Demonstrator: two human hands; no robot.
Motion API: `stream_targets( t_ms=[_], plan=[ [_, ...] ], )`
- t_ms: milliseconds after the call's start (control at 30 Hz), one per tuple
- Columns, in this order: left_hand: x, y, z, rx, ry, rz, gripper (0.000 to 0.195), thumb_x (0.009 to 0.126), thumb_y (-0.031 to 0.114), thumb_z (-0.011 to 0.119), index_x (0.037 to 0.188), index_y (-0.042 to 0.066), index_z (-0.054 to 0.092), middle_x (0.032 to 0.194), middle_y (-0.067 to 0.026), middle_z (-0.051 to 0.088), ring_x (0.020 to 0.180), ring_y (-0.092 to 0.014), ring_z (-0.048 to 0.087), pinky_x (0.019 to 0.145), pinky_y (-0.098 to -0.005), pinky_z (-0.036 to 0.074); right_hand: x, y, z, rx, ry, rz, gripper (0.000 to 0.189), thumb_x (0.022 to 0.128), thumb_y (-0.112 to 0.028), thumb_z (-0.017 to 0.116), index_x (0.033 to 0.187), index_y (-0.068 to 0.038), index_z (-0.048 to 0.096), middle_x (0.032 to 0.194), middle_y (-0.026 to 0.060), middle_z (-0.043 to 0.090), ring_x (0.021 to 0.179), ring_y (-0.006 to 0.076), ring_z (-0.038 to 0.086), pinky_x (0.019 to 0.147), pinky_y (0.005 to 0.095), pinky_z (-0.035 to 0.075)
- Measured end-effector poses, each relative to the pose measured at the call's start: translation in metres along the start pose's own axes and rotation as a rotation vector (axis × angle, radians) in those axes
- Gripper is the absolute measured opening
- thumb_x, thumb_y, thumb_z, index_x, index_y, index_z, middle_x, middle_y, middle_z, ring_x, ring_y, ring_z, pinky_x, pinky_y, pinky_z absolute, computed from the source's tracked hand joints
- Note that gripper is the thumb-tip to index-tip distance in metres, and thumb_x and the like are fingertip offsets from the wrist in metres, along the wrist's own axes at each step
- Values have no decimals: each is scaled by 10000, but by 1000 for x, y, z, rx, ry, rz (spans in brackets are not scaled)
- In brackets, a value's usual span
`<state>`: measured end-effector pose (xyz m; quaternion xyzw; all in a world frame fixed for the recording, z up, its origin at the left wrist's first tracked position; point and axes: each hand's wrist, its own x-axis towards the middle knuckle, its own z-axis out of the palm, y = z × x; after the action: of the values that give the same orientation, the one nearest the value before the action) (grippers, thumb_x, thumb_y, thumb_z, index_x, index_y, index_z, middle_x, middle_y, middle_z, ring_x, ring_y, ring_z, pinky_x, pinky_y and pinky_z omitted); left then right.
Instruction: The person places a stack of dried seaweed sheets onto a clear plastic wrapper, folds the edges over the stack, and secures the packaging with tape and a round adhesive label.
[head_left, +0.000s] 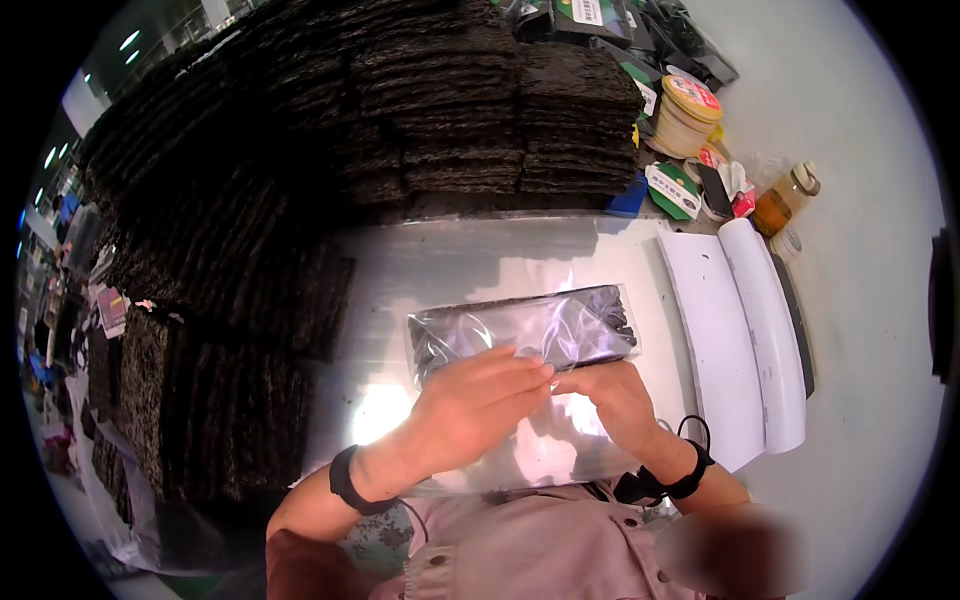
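Observation:
A clear plastic bag (517, 319) with a dark slab, apparently dried seaweed sheets, inside lies on the shiny work surface (480, 255) before me. My left hand (480, 409) rests palm down over the bag's near edge, its fingers stretched to the right. My right hand (611, 397) touches that same edge from the right, fingers curled, its fingertips meeting those of the left. Whether either one pinches the plastic is hidden under the fingers. Both wrists wear black bands. Tall stacks of dark dried seaweed sheets (450, 112) stand behind the bag, and more (225, 247) stand to its left.
White paper (712, 337), partly rolled, lies at the right. Beyond it are a drink bottle (784, 199), a dark phone-like object (714, 191), a stack of round labels or tape rolls (686, 116), a green-and-white card (673, 191) and a blue object (628, 196). Black packages (592, 19) lie at the back.

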<state>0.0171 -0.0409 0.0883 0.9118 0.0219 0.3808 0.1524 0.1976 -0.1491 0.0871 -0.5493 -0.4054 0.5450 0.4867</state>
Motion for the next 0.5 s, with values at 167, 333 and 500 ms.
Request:
stream_targets(
  t_ms=[167,333,500],
  plan=[
    [4,-8,-13,-114,-158,-50,272,686,16,633,958,22,635,966,-75,609,924,-238,586,814,-334,527,11,7,17,357,-26,138,272,907,-193,575,983,56,653,908,137,672,770,166,656,692,256,534],
    [24,-7,-27,187,-179,-300,387,614,115,725,990,59,651,993,-101,620,938,-308,586,876,-401,482,19,0,23,409,69,166,191,886,-128,603,962,42,648,880,128,670,767,169,658,695,269,540],
    [30,-25,-23,295,-98,-517,512,581,209,753,1078,131,657,1077,-145,618,971,-319,579,923,-429,419,28,-9,29,439,139,116,159,889,-120,593,922,28,643,841,114,665,738,171,656,676,273,539]
  ],
)
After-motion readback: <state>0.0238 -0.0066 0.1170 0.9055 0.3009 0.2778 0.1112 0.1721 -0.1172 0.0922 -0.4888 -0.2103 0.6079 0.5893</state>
